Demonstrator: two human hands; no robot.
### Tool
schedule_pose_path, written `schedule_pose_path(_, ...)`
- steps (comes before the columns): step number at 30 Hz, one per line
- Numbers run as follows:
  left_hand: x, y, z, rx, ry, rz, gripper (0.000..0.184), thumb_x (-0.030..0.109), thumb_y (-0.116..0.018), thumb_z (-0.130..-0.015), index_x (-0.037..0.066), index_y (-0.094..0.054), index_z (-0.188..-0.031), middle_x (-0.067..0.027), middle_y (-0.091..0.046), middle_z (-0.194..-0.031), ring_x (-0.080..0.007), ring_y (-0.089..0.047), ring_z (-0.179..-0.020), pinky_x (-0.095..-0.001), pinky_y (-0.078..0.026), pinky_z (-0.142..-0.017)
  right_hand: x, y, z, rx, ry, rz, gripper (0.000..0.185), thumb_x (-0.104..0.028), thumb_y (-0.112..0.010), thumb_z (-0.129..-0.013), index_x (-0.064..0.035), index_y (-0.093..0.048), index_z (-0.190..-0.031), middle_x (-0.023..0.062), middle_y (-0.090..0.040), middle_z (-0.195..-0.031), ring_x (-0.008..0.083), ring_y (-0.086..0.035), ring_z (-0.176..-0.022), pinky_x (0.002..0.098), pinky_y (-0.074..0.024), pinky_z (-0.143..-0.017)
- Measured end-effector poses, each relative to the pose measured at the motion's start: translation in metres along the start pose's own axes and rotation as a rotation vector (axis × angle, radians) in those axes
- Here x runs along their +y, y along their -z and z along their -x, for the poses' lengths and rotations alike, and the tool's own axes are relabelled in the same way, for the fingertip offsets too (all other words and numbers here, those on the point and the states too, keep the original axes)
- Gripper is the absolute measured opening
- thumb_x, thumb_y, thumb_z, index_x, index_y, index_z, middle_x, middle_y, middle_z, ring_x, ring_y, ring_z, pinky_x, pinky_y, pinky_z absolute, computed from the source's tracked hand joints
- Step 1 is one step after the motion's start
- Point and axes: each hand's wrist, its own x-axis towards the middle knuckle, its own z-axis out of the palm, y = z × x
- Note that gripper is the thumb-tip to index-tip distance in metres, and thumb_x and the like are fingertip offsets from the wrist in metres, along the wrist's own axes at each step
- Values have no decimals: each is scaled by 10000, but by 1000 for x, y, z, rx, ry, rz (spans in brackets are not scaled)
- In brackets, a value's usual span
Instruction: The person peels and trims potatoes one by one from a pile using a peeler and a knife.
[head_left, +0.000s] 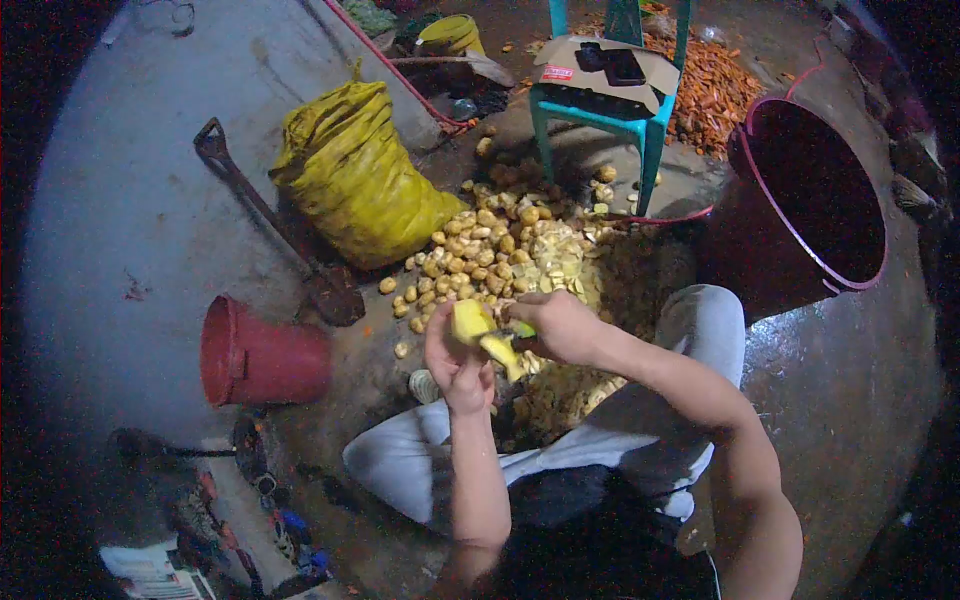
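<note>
My left hand [458,370] is wrapped round a peeled yellow potato [471,322] above the pile in front of my crossed legs. A strip of peel [502,355] hangs off its right side. Just right of the potato, my right hand [560,325] is closed on a green-handled peeling tool [522,328], whose blade end is hard to make out. Beyond both hands lies a heap of round brown potatoes [470,250], with pale peelings [555,255] to its right and more peelings under my hands.
A yellow sack [365,175] and a shovel [255,205] stand front left, near a red bucket [285,355]. A teal chair [650,140] holds a cardboard box [590,75]. Orange scraps [715,95] lie behind it. A large dark red tub [765,220] leans at right.
</note>
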Motion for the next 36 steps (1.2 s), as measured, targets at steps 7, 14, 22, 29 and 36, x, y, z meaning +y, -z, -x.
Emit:
schedule_pose_path(7,-9,-7,-4,-43,-182,-106,641,214,-752,-743,-6,-437,-1256,-120,-585,-1133,-221,-616,-1005,-338,-523,-865,-15,13,4,40,-30,127,339,-97,-597,-749,-60,-618,-1085,196,-643,-918,399,-648,-771,490,-533,-677)
schedule_pose_path(14,3,-16,-4,-83,-53,3,736,146,-801,-687,-21,-430,-1301,-112,-545,-1209,-245,-529,-1135,-370,-374,-1039,5,1,-2,54,-200,-19,156,-23,-593,-701,22,-660,-835,258,-640,-751,413,-655,-773,480,-539,-712)
schedule_pose_path(22,10,-12,-7,-136,-71,14,709,110,-796,-700,-26,-441,-1299,-116,-554,-1205,-237,-538,-1132,-351,-405,-1007,38,1,-4,-130,-147,-61,294,-64,-719,-605,32,-621,-864,250,-624,-698,435,-637,-722,461,-538,-681)
schedule_pose_path(29,4,-7,-8,-29,-88,-32,714,102,-797,-681,2,-447,-1295,-110,-555,-1210,-224,-555,-1105,-346,-428,-986,9,0,0,60,6,-53,319,-56,-608,-698,-21,-618,-1015,213,-639,-948,398,-640,-856,479,-525,-723)
schedule_pose_path(36,-4,-13,-5,-19,-126,21,740,80,-791,-613,-2,-450,-1264,-108,-556,-1176,-256,-551,-1113,-381,-439,-998,-9,9,2,97,-36,161,354,-99,-580,-750,-111,-604,-1102,145,-608,-915,368,-650,-763,484,-523,-631)
